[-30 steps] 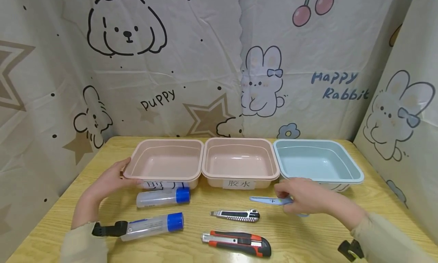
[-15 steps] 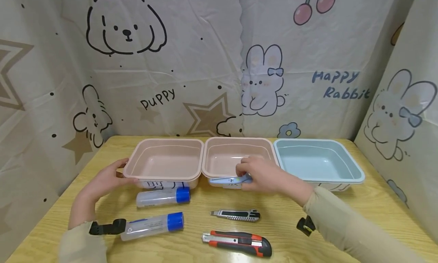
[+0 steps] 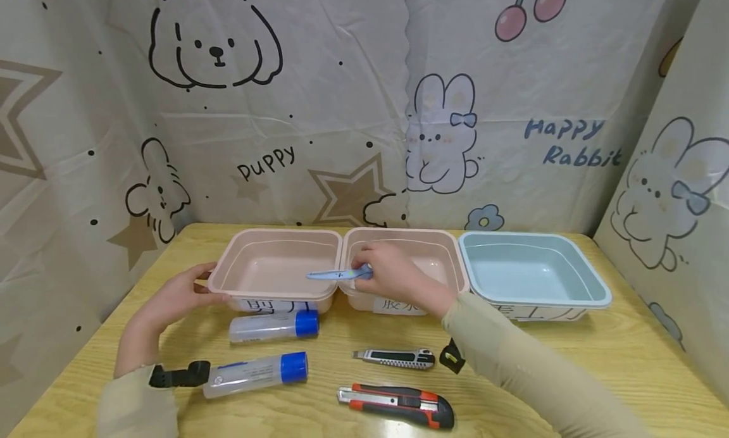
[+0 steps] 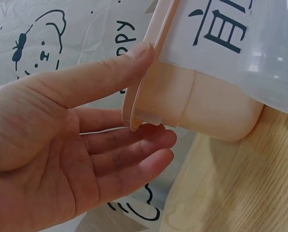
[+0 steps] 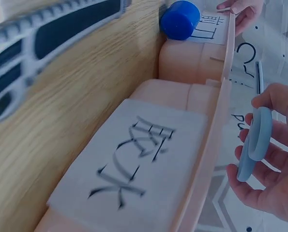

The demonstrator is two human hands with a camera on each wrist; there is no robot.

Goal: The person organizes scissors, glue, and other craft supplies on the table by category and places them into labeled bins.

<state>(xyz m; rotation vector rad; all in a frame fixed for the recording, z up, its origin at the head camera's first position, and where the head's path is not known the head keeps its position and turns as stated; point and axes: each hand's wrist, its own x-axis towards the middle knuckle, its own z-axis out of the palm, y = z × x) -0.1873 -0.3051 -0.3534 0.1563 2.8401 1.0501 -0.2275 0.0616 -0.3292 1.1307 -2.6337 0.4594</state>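
My right hand (image 3: 394, 275) holds light blue scissors (image 3: 331, 275) by the handles, blades pointing left, above the facing rims of the two pink bins. The right wrist view shows the scissors' handle loops (image 5: 261, 137) between thumb and fingers. My left hand (image 3: 173, 300) grips the front left corner of the left pink bin (image 3: 228, 254). In the left wrist view its thumb lies on the bin's rim (image 4: 156, 43), with the fingers extended around the corner. Labels with dark characters are on the bin fronts.
The middle pink bin (image 3: 464, 267) and a blue bin (image 3: 598, 292) stand to the right in the row. Two clear glue bottles with blue caps, an upper (image 3: 264, 328) and a lower (image 3: 250, 378), lie in front. A grey utility knife (image 3: 398, 359) and a red-black one (image 3: 398, 405) lie nearby.
My right hand has lifted the scissors from the table before the blue bin and carried them left, past the middle bin. The left hand stays at the left bin's corner.
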